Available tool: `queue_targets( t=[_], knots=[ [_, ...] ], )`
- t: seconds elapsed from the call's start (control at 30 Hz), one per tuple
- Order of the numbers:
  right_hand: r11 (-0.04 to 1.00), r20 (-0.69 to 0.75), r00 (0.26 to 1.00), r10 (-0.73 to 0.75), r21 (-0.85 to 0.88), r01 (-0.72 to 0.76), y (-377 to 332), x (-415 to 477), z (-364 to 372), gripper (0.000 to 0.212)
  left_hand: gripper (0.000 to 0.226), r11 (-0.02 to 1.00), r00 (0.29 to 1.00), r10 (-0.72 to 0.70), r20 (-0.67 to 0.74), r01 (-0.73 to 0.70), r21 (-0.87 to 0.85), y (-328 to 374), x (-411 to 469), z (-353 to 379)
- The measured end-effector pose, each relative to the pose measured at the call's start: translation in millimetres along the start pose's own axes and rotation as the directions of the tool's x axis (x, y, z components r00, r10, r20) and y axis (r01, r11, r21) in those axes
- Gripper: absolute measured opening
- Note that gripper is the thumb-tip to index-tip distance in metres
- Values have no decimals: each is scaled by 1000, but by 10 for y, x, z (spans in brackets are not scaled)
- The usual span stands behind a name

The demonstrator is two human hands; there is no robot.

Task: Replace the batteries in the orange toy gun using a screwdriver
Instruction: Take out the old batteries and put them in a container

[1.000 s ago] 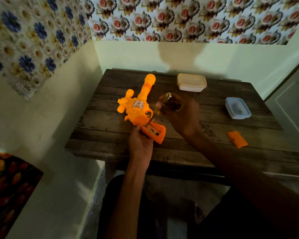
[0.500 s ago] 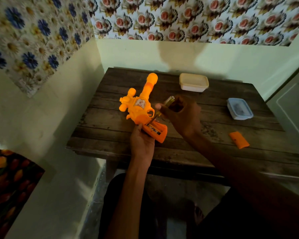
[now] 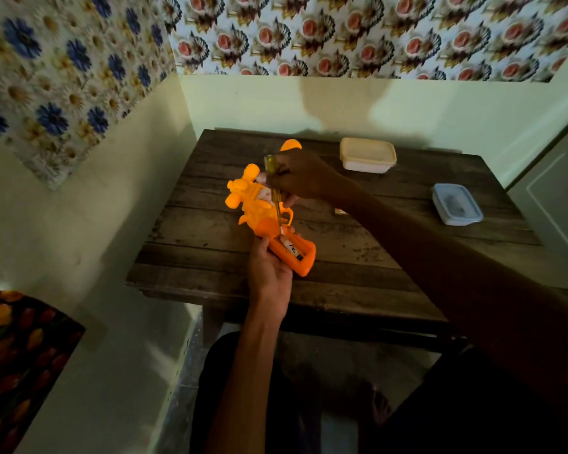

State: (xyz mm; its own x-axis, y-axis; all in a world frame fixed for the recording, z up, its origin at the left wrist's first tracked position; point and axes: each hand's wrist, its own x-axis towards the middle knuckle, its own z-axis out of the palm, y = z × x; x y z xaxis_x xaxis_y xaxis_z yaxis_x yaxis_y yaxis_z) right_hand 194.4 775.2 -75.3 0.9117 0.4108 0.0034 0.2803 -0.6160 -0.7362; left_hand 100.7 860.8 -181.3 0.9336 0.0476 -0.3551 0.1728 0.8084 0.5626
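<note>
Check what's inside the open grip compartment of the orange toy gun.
One black-and-white labelled battery lies in the grip of the toy gun, the screwdriver tip at its upper end. The slot beside it looks dark; the left hand covers the grip's left edge.

orange toy gun (image 3: 259, 221): grip compartment open, clasped in left fingers (image 3: 259, 252) | screwdriver (image 3: 277, 208): yellow-handled, under right fingers (image 3: 289, 199), tip down beside battery (image 3: 291, 250)

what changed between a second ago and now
The right hand swung the screwdriver left over the toy gun, from slanted to nearly upright. Its tip stays at the open battery bay. The left hand still grips the gun's grip.
</note>
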Motion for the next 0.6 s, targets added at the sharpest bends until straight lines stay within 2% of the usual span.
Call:
queue_targets(
  t=[0.07, 0.13, 0.2, 0.27, 0.3, 0.33, 0.37, 0.43, 0.47, 0.6],
  knots=[
    [990, 98, 995, 22, -144, -7, -47, 89, 28, 27, 42, 999, 1000, 16, 24, -17, 33, -52, -17, 17],
    [987, 109, 994, 34, -160, -16, -86, 134, 83, 26, 41, 1000, 1000, -4, 20, 4, 4, -61, -14, 8],
    [996, 60, 997, 41, 74, -46, -91, 116, 139, 18, 40, 1000, 1000, -19, 20, 20, -13, -37, 3, -20],
    [949, -83, 994, 69, 313, -40, -76, 2, 102, 16, 39, 999, 1000, -27, 10, 27, -20, -11, 16, -36],
    [952, -126, 990, 63, 304, -22, -23, -43, 79, 13, 38, 999, 1000, -27, -1, 26, -30, -3, 21, -36],
    [980, -154, 988, 16, 197, 15, 32, -113, 45, 11, 38, 999, 1000, -27, -7, 27, -37, 1, 22, -27],
    [997, -179, 981, -68, 14, 71, 78, -193, 18, 11, 38, 999, 1000, -27, -6, 27, -45, -1, 21, -14],
    [938, -190, 941, -281, -263, 227, 172, -356, 21, 19, 35, 998, 1000, -23, -3, 23, -57, -3, 5, 6],
    [912, -165, 934, -316, -323, 252, 244, -430, 54, 20, 33, 998, 1000, -16, -3, 16, -56, -7, -1, 11],
    [955, -122, 987, -107, -289, 68, 298, -727, 197, 18, 32, 999, 999, -10, 40, 11, -30, -5, -23, 23]
  ],
)
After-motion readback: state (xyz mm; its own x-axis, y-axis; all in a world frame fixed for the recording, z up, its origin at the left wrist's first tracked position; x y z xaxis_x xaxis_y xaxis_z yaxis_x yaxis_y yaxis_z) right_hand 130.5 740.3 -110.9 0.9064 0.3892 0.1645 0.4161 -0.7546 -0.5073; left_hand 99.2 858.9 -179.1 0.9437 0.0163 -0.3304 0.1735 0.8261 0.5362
